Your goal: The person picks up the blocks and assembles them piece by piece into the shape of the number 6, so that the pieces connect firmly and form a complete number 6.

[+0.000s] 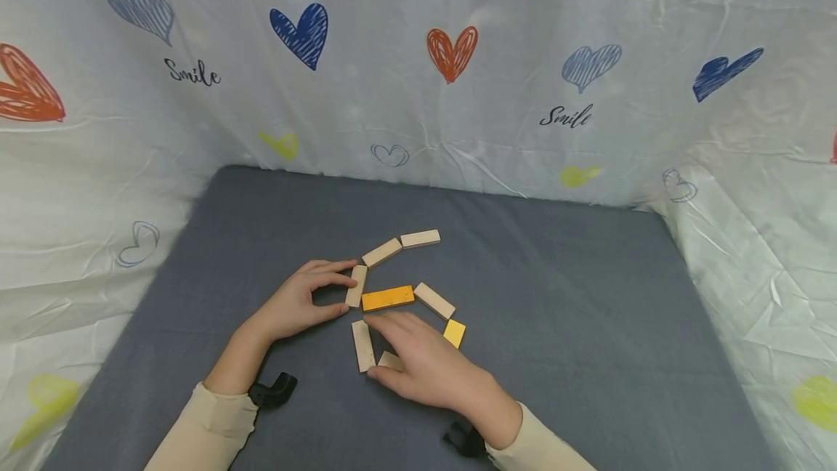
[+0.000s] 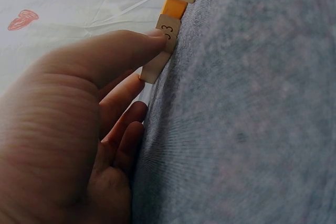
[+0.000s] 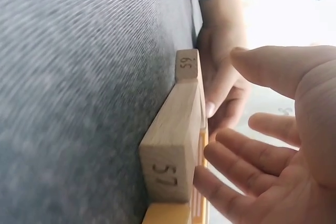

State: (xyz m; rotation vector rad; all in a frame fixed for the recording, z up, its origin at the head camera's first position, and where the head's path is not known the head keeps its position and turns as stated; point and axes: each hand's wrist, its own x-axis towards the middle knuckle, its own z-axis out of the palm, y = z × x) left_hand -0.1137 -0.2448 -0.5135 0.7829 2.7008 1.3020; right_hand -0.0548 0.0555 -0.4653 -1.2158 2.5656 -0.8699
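Thin blocks lie end to end on the cloth in a shape like a 6. My left hand (image 1: 304, 300) pinches a plain wooden block (image 1: 356, 286), the thumb at its near end; the left wrist view shows "53" there. Beside it lies an orange block (image 1: 387, 298). My right hand (image 1: 425, 362) hovers, fingers spread and holding nothing, over the near part of the ring. It partly hides a wooden block marked "57" (image 3: 170, 129) and a yellow block (image 1: 455, 333). The block marked "65" (image 3: 187, 65) stands left of the right thumb in the head view.
Two wooden blocks (image 1: 382, 252) (image 1: 421, 239) curve away at the far end, and another (image 1: 434, 300) slants right of the orange one. A dark grey cloth (image 1: 556, 296) covers the table. Behind hangs a white curtain (image 1: 379, 107) printed with hearts. Black straps (image 1: 273, 390) sit at both wrists.
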